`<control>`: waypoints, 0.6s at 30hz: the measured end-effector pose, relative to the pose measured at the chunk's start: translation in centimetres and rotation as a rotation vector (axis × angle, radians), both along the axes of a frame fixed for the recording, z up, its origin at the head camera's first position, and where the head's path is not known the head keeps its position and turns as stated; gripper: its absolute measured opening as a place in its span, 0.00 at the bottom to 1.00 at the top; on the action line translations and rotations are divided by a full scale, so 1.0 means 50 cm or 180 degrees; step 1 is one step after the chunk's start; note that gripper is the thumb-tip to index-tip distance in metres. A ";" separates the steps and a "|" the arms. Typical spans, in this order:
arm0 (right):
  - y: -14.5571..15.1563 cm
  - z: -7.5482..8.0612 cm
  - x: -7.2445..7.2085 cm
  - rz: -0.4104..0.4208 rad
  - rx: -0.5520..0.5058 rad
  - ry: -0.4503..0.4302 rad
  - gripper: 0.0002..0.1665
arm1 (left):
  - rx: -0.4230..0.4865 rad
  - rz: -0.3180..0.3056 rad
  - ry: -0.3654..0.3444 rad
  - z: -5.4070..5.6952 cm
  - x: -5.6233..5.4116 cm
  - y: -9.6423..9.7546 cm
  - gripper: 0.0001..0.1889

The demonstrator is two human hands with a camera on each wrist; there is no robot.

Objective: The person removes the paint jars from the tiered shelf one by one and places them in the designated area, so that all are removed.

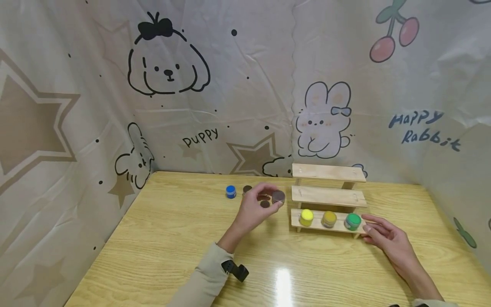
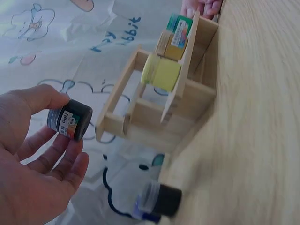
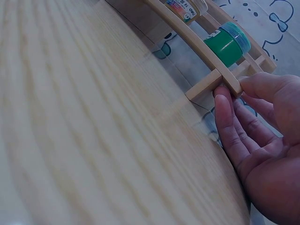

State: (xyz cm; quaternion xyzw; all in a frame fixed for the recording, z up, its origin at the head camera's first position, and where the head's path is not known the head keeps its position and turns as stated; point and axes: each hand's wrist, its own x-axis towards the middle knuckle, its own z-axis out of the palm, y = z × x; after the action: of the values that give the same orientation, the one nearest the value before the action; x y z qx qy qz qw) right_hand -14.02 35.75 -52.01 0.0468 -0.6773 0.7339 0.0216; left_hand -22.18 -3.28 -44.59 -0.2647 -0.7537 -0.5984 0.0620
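My left hand [image 1: 250, 209] grips a small dark paint jar [image 1: 278, 197] between thumb and fingers, raised left of a three-step wooden display rack [image 1: 327, 195]. In the left wrist view this jar [image 2: 72, 121] is tilted, its printed label showing. At the rack's right end my right hand [image 1: 393, 245] pinches the lowest step, with thumb and fingertips around its end in the right wrist view. On that step stand a yellow paint jar [image 1: 306, 217], an ochre paint jar [image 1: 329, 219] and a green paint jar [image 1: 353, 221].
Left of the rack stand a blue paint jar [image 1: 230, 192] and a dark jar [image 1: 247, 188]; another dark jar [image 1: 264, 204] shows below my left fingers. Partly hidden behind them is something reddish brown. A printed cloth [image 1: 245, 98] hangs behind the wooden table [image 1: 161, 238].
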 end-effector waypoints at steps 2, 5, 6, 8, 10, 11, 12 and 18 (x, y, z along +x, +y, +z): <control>0.001 0.000 0.000 0.0014 -0.0009 -0.0002 0.24 | 0.0022 0.0006 -0.0045 -0.005 0.002 -0.015 0.18; 0.003 -0.001 0.001 0.0037 -0.0032 0.0011 0.24 | 0.0038 0.0030 -0.0136 -0.014 0.004 -0.038 0.18; 0.003 -0.002 0.002 0.0040 -0.0039 0.0012 0.24 | 0.0047 0.0042 -0.0171 -0.016 0.005 -0.046 0.18; 0.003 -0.002 0.002 0.0045 -0.0057 0.0010 0.23 | 0.0046 0.0096 -0.0205 -0.019 0.004 -0.060 0.18; 0.003 -0.003 0.003 0.0030 -0.0054 -0.0003 0.23 | 0.0065 0.0169 -0.0214 -0.022 0.004 -0.074 0.18; 0.002 -0.003 0.003 0.0025 -0.0051 -0.0010 0.23 | 0.0075 0.0218 -0.0222 -0.024 0.004 -0.081 0.18; 0.002 -0.003 0.003 0.0019 -0.0045 -0.0010 0.23 | 0.0090 0.0267 -0.0237 -0.025 0.004 -0.087 0.18; 0.003 -0.002 0.001 0.0003 -0.0016 0.0018 0.23 | 0.0198 0.0483 -0.0390 -0.035 0.000 -0.119 0.21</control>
State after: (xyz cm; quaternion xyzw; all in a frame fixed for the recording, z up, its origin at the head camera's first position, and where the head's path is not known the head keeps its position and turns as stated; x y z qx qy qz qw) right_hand -13.99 35.89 -52.11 0.0490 -0.6754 0.7354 0.0234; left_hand -22.17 -9.25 -46.33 -0.1678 -0.7550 -0.6302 0.0690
